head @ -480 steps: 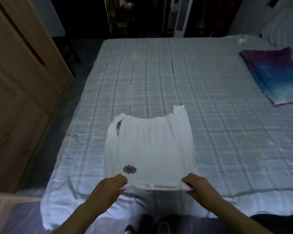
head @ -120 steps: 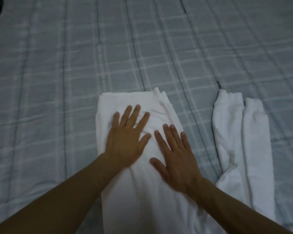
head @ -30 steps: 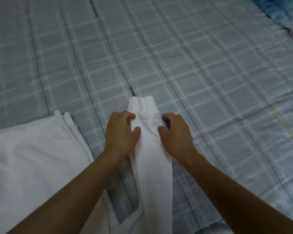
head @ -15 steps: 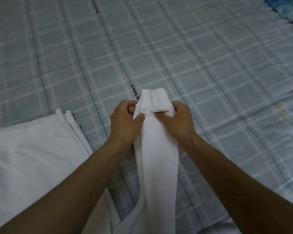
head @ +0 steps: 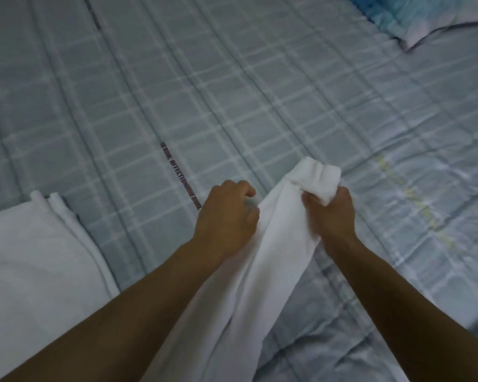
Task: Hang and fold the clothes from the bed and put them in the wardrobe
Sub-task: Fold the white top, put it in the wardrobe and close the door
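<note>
A long white sleeve [head: 262, 257] of the white garment runs up from the bottom edge between my forearms, lifted off the bed. My left hand [head: 226, 216] grips its left edge with curled fingers. My right hand [head: 329, 213] grips the cuff end [head: 312, 175], which bunches above its fingers. The folded body of the same white garment [head: 31, 266] lies flat on the bed at the lower left. How sleeve and body join is hidden below the frame.
The bed is covered by a pale blue-grey checked sheet [head: 232, 92] with a dark printed stripe of lettering [head: 180, 175]. A folded blue garment [head: 425, 15] lies at the top right corner.
Both hands have lifted the sleeve end and carried it to the right. The view has shifted, so the blue garment shows more at the top right.
</note>
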Demonstrator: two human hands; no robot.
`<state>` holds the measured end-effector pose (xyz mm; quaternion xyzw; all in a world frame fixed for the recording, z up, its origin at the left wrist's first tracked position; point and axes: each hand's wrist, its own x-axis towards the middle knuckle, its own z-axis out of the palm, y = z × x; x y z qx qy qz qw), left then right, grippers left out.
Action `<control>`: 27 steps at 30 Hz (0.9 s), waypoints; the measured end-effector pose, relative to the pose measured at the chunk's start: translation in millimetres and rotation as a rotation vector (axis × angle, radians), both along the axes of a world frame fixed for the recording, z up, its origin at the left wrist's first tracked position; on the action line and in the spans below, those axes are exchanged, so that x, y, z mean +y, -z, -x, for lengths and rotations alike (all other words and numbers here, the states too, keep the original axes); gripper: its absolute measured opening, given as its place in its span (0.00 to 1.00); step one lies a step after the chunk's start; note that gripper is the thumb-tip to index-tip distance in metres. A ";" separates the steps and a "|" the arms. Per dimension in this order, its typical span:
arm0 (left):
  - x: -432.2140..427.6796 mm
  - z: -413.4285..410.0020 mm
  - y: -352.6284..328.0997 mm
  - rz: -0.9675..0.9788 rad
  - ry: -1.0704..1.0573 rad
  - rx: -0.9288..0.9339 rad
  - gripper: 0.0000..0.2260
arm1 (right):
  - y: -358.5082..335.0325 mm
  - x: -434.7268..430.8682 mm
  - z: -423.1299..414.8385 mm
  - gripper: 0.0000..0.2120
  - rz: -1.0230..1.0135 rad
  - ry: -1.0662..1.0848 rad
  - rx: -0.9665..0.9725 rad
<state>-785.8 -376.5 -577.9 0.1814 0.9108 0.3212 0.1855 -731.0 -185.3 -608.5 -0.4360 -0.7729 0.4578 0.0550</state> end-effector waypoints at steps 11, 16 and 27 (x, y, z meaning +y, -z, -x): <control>19.1 -54.8 17.3 0.082 0.001 -0.229 0.15 | 2.0 17.3 -30.5 0.14 0.148 -0.088 0.040; 14.7 -51.8 11.4 -0.036 0.134 -0.440 0.17 | 6.6 18.8 -32.9 0.06 0.008 -0.047 0.110; -46.8 -63.0 -16.5 0.054 0.373 -0.985 0.04 | 2.3 14.5 -24.2 0.06 -0.037 0.044 0.102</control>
